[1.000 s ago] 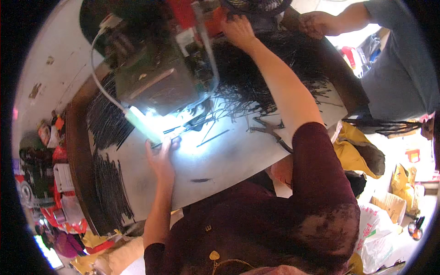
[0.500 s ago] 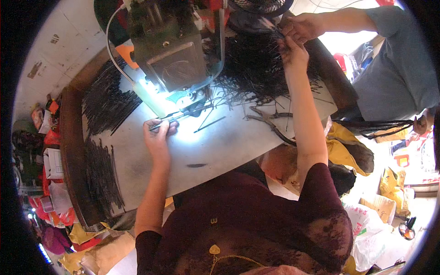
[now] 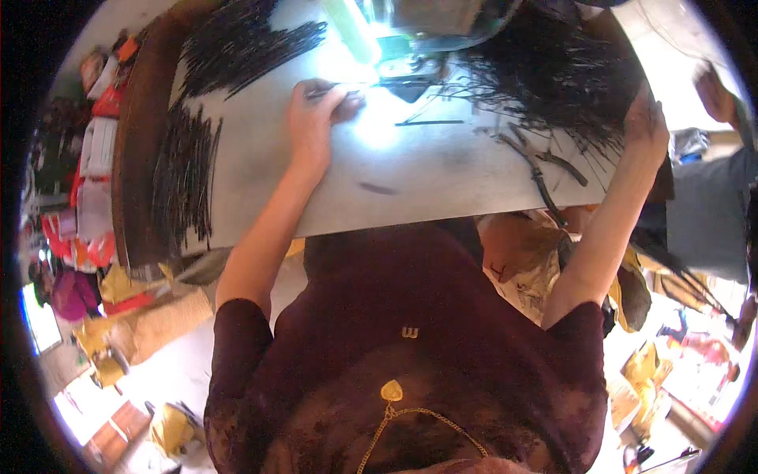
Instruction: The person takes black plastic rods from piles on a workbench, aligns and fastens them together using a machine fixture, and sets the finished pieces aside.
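My left hand (image 3: pixel 317 118) is closed in a pinch on a thin dark strip (image 3: pixel 317 92), beside the brightly lit lower part of a machine (image 3: pixel 426 43). A loose black strip (image 3: pixel 430 122) lies on the pale tabletop (image 3: pixel 268 182) to the right of that hand. At the table's right edge is my right hand (image 3: pixel 647 122), next to a big tangled pile of black strips (image 3: pixel 545 71). Its fingers are blurred, so I cannot see whether they hold anything. Dark-handled pliers (image 3: pixel 538 172) lie between the pile and the front edge.
Two bundles of black strips, an upper one (image 3: pixel 245 51) and a lower one (image 3: pixel 185 178), lie along the left side by a raised brown border (image 3: pixel 140 158). A small dark flat piece (image 3: pixel 377 189) is near the front edge. Another person's hand (image 3: pixel 714 93) shows at far right.
The view has tilted downward, and the machine sits higher in the picture. My right hand has left the other person's hand above the pile and come to the table's right edge. My left hand keeps its pinch.
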Action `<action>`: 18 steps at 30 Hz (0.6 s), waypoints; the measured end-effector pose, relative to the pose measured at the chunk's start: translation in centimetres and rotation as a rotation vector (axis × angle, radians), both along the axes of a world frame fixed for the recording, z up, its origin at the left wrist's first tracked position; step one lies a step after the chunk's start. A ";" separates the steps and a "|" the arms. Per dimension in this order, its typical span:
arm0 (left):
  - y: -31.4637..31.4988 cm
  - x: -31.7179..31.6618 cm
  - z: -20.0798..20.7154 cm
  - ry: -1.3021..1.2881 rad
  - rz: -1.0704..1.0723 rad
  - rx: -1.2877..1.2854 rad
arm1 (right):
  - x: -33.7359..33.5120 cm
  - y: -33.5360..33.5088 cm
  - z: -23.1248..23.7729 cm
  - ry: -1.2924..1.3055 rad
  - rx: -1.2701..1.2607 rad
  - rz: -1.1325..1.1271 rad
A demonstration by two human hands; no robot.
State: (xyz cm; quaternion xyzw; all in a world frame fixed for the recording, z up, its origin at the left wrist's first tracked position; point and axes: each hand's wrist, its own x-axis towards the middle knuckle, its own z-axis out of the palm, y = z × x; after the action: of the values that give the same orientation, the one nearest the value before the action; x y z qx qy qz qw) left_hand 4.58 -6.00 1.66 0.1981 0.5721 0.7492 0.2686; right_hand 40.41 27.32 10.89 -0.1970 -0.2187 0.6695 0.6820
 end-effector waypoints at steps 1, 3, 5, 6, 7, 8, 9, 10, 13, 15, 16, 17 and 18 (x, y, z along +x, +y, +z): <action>0.1 -0.1 0.0 -0.001 0.021 -0.014 | -1.7 -3.4 -0.4 -0.231 0.067 0.036; -0.1 -0.5 0.2 -0.163 -0.057 0.068 | -6.9 -12.1 -2.7 -0.535 -0.023 0.277; 0.1 -0.5 0.4 -0.180 -0.046 0.079 | -10.1 -19.9 -4.5 -0.800 -0.092 0.683; -0.1 -0.5 0.4 -0.198 -0.045 0.095 | -10.8 -22.0 -5.3 -0.851 -0.072 0.967; -0.2 -0.6 0.0 -0.202 -0.049 0.087 | -11.6 -24.0 -5.0 -0.894 -0.060 1.123; -0.1 -0.9 -0.3 -0.206 -0.062 0.113 | -12.4 -25.4 -4.7 -0.934 -0.046 1.278; 0.0 -0.9 -0.5 -0.210 -0.079 0.139 | -12.8 -26.1 -4.8 -0.933 -0.058 1.272; 0.1 -0.9 -0.5 -0.217 -0.090 0.133 | -13.0 -26.6 -5.0 -0.950 -0.049 1.287; 0.2 -1.2 -0.5 -0.229 -0.119 0.149 | -12.3 -27.7 -6.1 -1.261 0.393 1.043; -0.4 -1.6 -0.3 -0.235 -0.097 0.149 | -10.6 -28.4 -6.0 -1.604 0.957 0.540; -0.5 -1.9 -0.2 -0.217 -0.048 0.161 | -9.7 -27.9 -5.6 -1.622 0.939 0.537; -0.7 -2.0 -0.3 -0.232 -0.063 0.158 | -8.5 -27.1 -5.2 -1.758 1.072 0.359; -0.8 -2.2 -0.1 -0.210 -0.070 0.146 | -7.4 -26.6 -4.9 -1.883 1.200 0.166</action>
State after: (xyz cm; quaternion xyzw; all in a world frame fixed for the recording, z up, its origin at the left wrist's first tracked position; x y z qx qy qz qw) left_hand 2.35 -6.81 1.52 0.1572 0.4777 0.7956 0.3379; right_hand 32.96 0.77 5.95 -0.2489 -0.9476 0.0829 0.1826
